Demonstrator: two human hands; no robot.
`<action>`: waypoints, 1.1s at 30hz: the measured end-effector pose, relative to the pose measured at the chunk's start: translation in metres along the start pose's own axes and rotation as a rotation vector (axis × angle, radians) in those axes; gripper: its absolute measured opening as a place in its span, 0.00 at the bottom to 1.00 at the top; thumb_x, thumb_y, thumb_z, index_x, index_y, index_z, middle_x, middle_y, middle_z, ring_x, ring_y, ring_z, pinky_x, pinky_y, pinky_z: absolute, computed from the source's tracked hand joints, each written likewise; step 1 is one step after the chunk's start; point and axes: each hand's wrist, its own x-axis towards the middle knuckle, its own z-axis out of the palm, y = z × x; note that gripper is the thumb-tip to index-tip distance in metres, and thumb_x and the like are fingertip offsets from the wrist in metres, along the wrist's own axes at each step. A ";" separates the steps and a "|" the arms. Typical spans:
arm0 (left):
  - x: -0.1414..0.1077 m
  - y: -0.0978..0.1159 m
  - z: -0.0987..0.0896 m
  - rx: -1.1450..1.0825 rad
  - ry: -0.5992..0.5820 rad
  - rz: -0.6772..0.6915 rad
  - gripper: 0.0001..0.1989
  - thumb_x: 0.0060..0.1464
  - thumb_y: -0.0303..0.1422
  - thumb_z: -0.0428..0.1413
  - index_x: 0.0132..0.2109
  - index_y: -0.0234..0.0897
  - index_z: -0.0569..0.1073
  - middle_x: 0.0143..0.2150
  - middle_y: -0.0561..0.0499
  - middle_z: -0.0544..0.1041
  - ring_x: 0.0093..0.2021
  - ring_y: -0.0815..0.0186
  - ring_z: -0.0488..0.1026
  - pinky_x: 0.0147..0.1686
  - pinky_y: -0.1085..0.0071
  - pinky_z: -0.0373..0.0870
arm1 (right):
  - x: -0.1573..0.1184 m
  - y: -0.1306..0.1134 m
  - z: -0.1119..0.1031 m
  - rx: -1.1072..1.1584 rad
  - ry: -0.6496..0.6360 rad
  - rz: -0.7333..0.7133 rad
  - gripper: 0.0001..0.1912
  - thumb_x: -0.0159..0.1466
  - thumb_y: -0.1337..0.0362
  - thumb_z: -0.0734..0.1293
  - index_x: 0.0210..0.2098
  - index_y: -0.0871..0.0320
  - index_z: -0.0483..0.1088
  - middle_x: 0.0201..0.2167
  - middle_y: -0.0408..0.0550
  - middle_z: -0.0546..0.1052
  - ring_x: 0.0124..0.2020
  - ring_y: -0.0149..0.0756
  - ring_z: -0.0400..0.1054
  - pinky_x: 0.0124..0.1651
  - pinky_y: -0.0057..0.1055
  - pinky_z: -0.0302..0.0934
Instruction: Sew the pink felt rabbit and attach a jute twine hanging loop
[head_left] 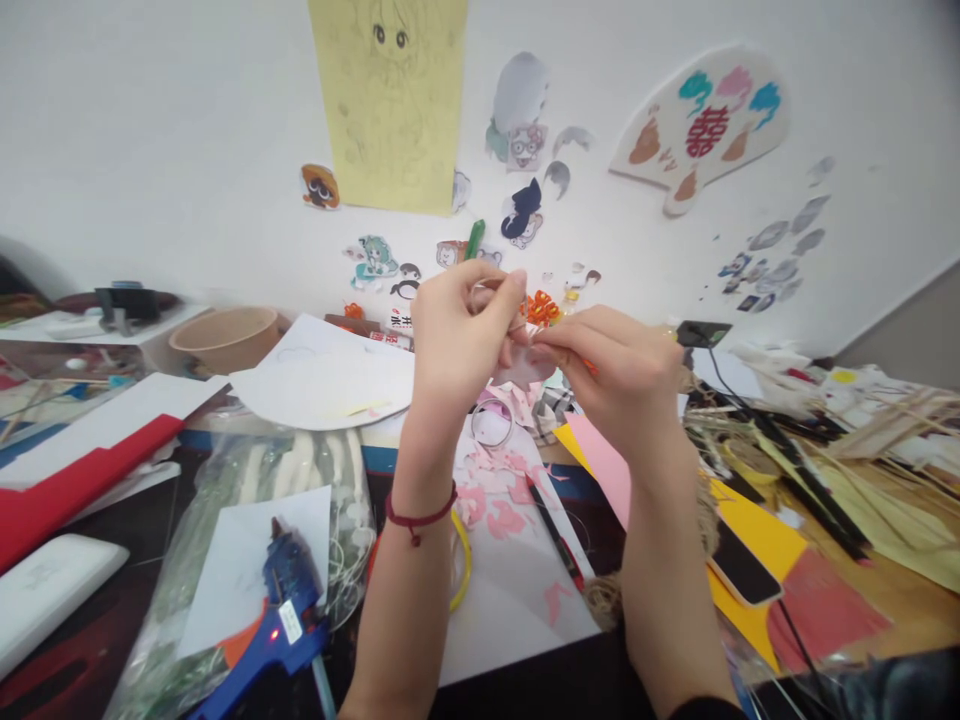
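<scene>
My left hand [472, 325] is raised above the table, its fingers closed on a pale pink, petal-like piece [525, 370] that hangs below the fingertips. My right hand [615, 370] pinches at the same piece's edge from the right, thumb and forefinger pressed together. Fingers cover much of the piece. Over the back of my left hand pokes the tip of a green stick [476, 240]; whether it is held is unclear. Behind the fingertips shows an orange curly flower [543, 307]. Pink paper scraps [502, 515] lie on the white paper [487, 620] below.
At lower left, a blue glue gun [289, 590] with a lit red light rests by a plastic bag [225, 540]. A roll of clear tape [493, 423], a black pen [555, 535], a phone [744, 563] and a brown bowl [225, 338] surround the hands. The decorated wall stands behind.
</scene>
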 end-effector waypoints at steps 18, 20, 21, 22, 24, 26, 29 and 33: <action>0.000 0.000 -0.022 0.349 -0.198 0.173 0.14 0.52 0.42 0.68 0.38 0.39 0.75 0.38 0.51 0.78 0.31 0.70 0.69 0.27 0.73 0.63 | 0.005 -0.005 -0.009 0.225 0.049 0.360 0.07 0.67 0.64 0.69 0.31 0.52 0.75 0.27 0.42 0.79 0.29 0.34 0.72 0.36 0.34 0.64; 0.000 0.001 -0.022 0.329 -0.277 0.231 0.10 0.56 0.40 0.66 0.38 0.40 0.78 0.40 0.51 0.80 0.36 0.68 0.73 0.30 0.73 0.66 | 0.005 -0.005 -0.009 0.230 0.048 0.353 0.07 0.66 0.65 0.69 0.31 0.52 0.75 0.28 0.42 0.80 0.29 0.34 0.72 0.36 0.34 0.65; 0.000 0.002 -0.022 0.301 -0.295 0.247 0.08 0.56 0.39 0.65 0.38 0.40 0.78 0.40 0.51 0.81 0.37 0.68 0.74 0.31 0.73 0.67 | 0.005 -0.005 -0.009 0.230 0.045 0.348 0.07 0.66 0.65 0.69 0.31 0.52 0.75 0.28 0.42 0.80 0.29 0.34 0.72 0.36 0.34 0.65; 0.001 0.002 -0.021 0.271 -0.303 0.251 0.08 0.57 0.39 0.65 0.38 0.40 0.79 0.39 0.51 0.81 0.36 0.68 0.74 0.31 0.73 0.68 | 0.005 -0.006 -0.009 0.229 0.039 0.346 0.07 0.66 0.65 0.69 0.31 0.52 0.75 0.28 0.42 0.80 0.29 0.35 0.72 0.36 0.35 0.65; 0.000 0.002 -0.019 0.216 -0.316 0.233 0.07 0.58 0.38 0.64 0.37 0.40 0.79 0.37 0.51 0.81 0.35 0.68 0.75 0.31 0.73 0.69 | 0.004 -0.006 -0.009 0.235 0.034 0.347 0.07 0.67 0.65 0.68 0.31 0.52 0.76 0.29 0.42 0.80 0.30 0.35 0.73 0.37 0.35 0.65; -0.001 0.003 -0.017 0.167 -0.313 0.205 0.07 0.58 0.37 0.64 0.36 0.39 0.79 0.36 0.50 0.81 0.35 0.68 0.75 0.30 0.73 0.69 | 0.005 -0.007 -0.010 0.274 0.042 0.363 0.06 0.67 0.64 0.69 0.32 0.52 0.76 0.30 0.42 0.81 0.32 0.35 0.73 0.38 0.35 0.66; -0.002 0.003 -0.015 0.069 -0.263 0.179 0.06 0.57 0.35 0.65 0.36 0.38 0.78 0.36 0.50 0.80 0.36 0.68 0.75 0.30 0.73 0.69 | 0.005 -0.009 -0.012 0.358 0.036 0.410 0.03 0.66 0.61 0.71 0.35 0.52 0.77 0.31 0.41 0.81 0.32 0.34 0.74 0.39 0.34 0.67; -0.003 0.003 -0.014 -0.013 -0.241 0.154 0.07 0.56 0.36 0.66 0.35 0.38 0.78 0.35 0.50 0.79 0.34 0.69 0.74 0.30 0.74 0.71 | 0.005 -0.011 -0.016 0.341 0.038 0.416 0.01 0.64 0.61 0.73 0.36 0.50 0.78 0.31 0.40 0.82 0.32 0.35 0.76 0.40 0.35 0.69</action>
